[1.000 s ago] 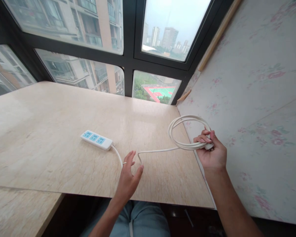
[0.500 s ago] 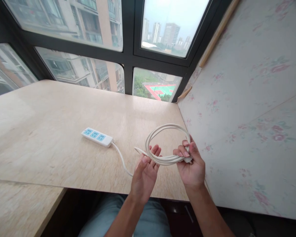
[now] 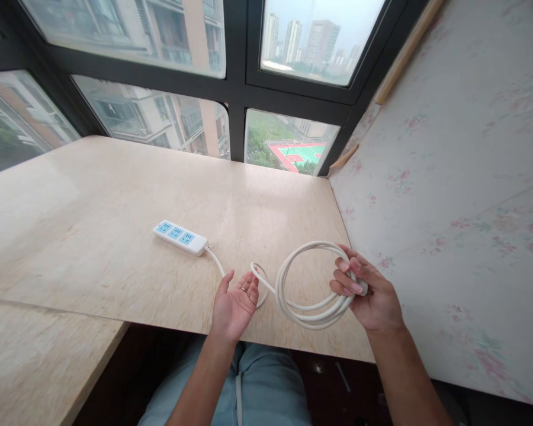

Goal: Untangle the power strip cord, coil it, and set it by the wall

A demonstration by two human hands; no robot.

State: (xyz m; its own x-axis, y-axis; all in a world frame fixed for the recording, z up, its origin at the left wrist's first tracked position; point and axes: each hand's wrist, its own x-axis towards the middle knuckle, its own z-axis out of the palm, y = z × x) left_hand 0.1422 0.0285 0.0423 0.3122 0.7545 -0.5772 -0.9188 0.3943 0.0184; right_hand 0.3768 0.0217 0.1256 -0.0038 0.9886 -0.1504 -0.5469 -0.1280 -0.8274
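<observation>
A white power strip (image 3: 180, 237) with three blue socket panels lies on the countertop, left of both hands. Its white power cord (image 3: 313, 324) runs behind my left hand and up into several round loops at the right. My right hand (image 3: 371, 290) is closed around the right side of these loops. A white end piece (image 3: 361, 287), apparently the plug, sticks out at its thumb and is partly covered. Palm up, my left hand (image 3: 235, 307) is open with its fingers stretched. Its fingertips are beside a bend of the cord; whether they touch it I cannot tell.
The beige marble-patterned countertop (image 3: 93, 236) meets dark-framed windows (image 3: 237, 136) at the back. A flower-papered wall (image 3: 462, 236) rises close by my right hand. My legs (image 3: 266, 384) are below the front edge, and a lower counter section (image 3: 35, 355) is at left.
My right hand has moved right and slightly nearer with the coil. My left hand has moved left, away from the loops, and a stretch of cord now shows between the hands.
</observation>
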